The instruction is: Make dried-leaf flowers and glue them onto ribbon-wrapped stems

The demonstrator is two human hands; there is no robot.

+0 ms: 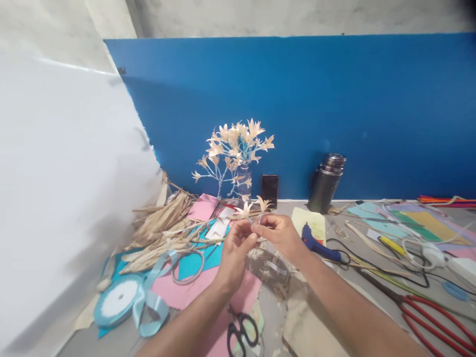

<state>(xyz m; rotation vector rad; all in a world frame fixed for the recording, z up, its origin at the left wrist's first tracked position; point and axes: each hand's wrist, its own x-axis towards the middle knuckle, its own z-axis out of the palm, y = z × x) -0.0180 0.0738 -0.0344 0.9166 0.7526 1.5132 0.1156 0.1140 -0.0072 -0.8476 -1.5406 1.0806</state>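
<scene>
Two cream craft flowers, a left one (244, 210) and a right one (264, 204), stand up from my fingertips on blue-wrapped stems. My left hand (235, 250) is closed, its thumb and fingers pinching the stems from the left. From the other side, my right hand (281, 237) pinches the same stems, its fingertips touching those of the left. Most of the stem length is hidden by the fingers. Behind them, a bunch of similar cream flowers (234, 139) stands in a clear bottle (244, 181).
Left lie dried husks (163, 223), a light-blue ribbon spool (119, 300) and a tape ring (188, 267). Black scissors (241, 334) rest on pink paper (178, 290). To the right are a blue glue gun (320, 246), red-handled shears (435, 317), a flask (327, 183) and a phone (269, 188).
</scene>
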